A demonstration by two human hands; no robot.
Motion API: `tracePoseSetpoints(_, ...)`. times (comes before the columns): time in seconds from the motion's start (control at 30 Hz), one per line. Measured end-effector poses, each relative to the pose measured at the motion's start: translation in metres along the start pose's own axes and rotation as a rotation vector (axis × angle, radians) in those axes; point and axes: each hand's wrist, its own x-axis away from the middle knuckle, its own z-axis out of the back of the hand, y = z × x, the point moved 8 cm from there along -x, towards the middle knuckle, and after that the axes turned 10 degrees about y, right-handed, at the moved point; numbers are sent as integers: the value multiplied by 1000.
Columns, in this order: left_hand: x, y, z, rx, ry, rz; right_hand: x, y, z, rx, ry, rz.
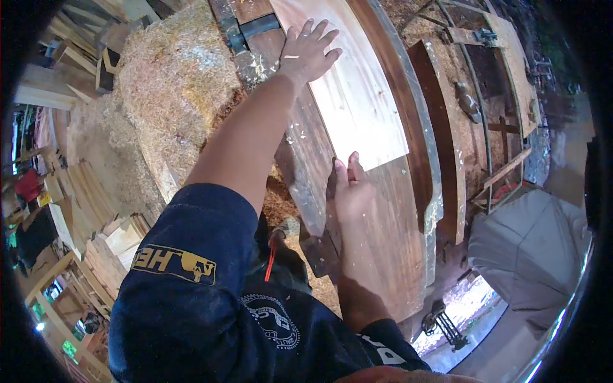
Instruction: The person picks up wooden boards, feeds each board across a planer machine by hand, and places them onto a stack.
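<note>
- Weathered wooden bench [389, 236], long and dark-grained, running under the fingers of both hands and well past the right hand toward the body.
- Sawdust heap [179, 83], loose, tan and fibrous, spread to the left of the left fingers and apart from them.
- Pale board [364, 96], smooth and flat with soft streaks of grain, lying on the bench directly beneath the left fingers; its near end reaches the right fingertips.
- Grey cover [530, 242], creased and draped over something, well to the right of the right fingers.
- Dark brown rail [414, 134], a long strip of wood along the pale board's right edge, to the right of both hands' fingers.
- Brown board [445, 140], narrow, beyond the rail from the fingers.
- Left hand [310, 51], palm down, fingers spread wide and thumb held out, laid on the pale board toward its left edge, gripping nothing.
- Right hand [354, 191], at the near end of the pale board, fingers partly bent and close to the thumb; whether they pinch the edge cannot be told.
- Metal bar [258, 25], dark and straight-sided, just left of the left fingertips.
- Red strip [270, 262], thin and straight, below and left of the right fingers.
</note>
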Motion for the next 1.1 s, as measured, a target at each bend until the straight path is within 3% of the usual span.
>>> tracePoseSetpoints(1.1, -116, -115, -31, 73, -39, 11, -89, -113, -97, -1, -40, -9)
